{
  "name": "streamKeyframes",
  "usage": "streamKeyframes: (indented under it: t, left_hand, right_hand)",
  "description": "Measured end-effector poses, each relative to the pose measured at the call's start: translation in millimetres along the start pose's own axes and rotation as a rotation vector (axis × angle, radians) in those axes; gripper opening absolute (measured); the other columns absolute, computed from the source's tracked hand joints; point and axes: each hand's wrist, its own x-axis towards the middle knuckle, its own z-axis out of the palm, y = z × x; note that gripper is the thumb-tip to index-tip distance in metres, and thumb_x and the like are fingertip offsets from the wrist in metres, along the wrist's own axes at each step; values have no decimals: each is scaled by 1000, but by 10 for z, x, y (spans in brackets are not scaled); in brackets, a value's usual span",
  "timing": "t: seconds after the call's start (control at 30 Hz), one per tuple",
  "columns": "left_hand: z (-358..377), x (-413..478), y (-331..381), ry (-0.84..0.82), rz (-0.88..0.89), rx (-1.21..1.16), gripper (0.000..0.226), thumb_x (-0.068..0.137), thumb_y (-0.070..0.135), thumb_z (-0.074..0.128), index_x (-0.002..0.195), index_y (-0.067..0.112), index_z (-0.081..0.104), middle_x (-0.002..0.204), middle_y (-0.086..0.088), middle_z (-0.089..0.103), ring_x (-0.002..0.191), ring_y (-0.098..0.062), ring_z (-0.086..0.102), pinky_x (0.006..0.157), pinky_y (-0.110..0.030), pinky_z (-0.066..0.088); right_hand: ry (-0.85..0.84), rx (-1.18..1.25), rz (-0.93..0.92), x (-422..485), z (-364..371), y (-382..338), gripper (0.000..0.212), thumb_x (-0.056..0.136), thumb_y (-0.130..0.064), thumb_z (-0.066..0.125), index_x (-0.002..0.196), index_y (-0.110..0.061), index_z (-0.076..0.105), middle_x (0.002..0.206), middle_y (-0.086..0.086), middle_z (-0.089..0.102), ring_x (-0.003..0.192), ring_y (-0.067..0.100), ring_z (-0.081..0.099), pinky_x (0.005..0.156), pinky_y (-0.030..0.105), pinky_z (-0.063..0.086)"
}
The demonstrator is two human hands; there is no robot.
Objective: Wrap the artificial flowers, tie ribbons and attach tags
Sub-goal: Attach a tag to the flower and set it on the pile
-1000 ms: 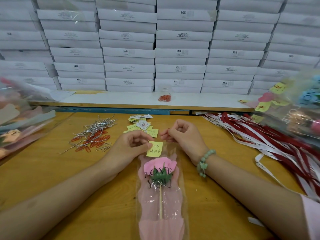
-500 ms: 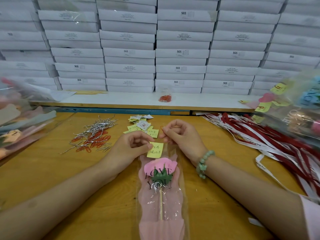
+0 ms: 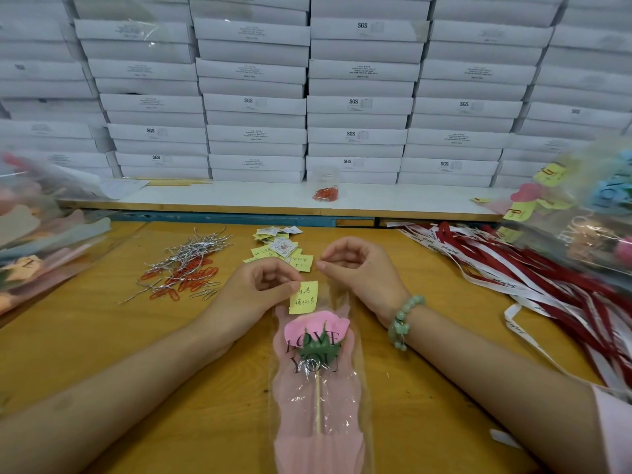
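Pinching the yellow tag [image 3: 303, 297], left hand [image 3: 253, 289] lies beside curled right hand [image 3: 362, 271].

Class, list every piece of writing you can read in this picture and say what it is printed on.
"SGS": on several white boxes.
"LOVE YOU": on the clear sleeve over the pink flower.
Handwriting on the yellow tag: illegible.
Print on the ribbons: too small.
Other box labels: blurred.

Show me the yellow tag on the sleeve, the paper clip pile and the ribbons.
yellow tag [image 3: 303, 297], head view, middle of its handwritten face.
paper clip pile [image 3: 191, 277], head view, orange clips in its middle.
ribbons [image 3: 533, 268], head view, a red strand mid-bundle.
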Motion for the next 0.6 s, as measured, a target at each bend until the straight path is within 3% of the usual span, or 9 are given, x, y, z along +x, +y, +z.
streamKeyframes:
  t: [0.23,0.4,0.6]
  left_hand:
    - [7,5,2,28,-42,-25,16,86,11,70,101,14,71,75,-2,73,60,-12,63,58,-14,50]
    - [16,-9,-6,55,6,82,10,85,14,72,90,21,76,73,0,73,60,-12,64,59,-12,49]
    - [8,-9,5,46,13,46,11,84,12,72,85,22,77,81,-6,74,75,-27,68,64,-16,52]
  right_hand:
    - [-19,3,4,4,-8,3,13,81,-4,73,91,-7,66,91,10,75,86,17,71,76,20,56]
    - [-44,3,-35,4,-12,7,12,85,-3,69,96,-1,65,91,10,75,79,11,70,73,17,53]
    - [-40,-118,-105,10,9,17,14,81,-8,74,92,-12,65,90,4,74,84,15,71,79,23,55]
